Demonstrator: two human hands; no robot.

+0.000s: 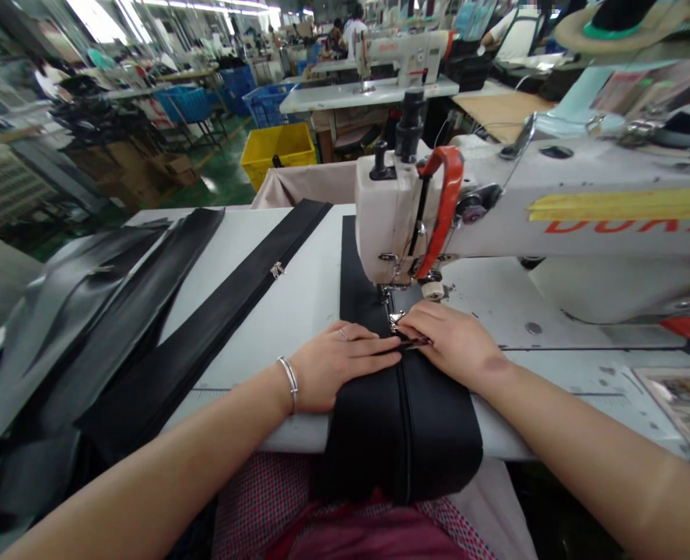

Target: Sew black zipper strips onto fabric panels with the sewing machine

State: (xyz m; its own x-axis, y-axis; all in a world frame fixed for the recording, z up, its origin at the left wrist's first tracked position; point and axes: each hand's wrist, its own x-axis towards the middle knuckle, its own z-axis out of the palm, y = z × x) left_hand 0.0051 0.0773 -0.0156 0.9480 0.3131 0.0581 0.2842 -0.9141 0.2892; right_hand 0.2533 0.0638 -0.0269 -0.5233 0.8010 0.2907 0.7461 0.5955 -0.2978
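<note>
A black strip with a zipper (pixel 403 435) runs under the needle area of the white sewing machine (pixel 385 225) and hangs over the table's front edge. My left hand (pixel 345 362) lies flat on its left half, fingers stretched toward the zipper line. On the right, my right hand (pixel 453 342) is closed, with thumb and fingers at a small dark tool, perhaps tweezers or snips (pixel 415 343). Just behind the fingertips sits a metal zipper slider (pixel 397 319), close to the presser foot (pixel 385 294).
Another black zippered strip (pixel 228 311) lies diagonally on the white table (pixel 298 334). More black pieces (pixel 117 334) are piled at the left. A tray of metal parts (pixel 688 404) stands at the right edge; a yellow crate (pixel 278 152) is beyond the table.
</note>
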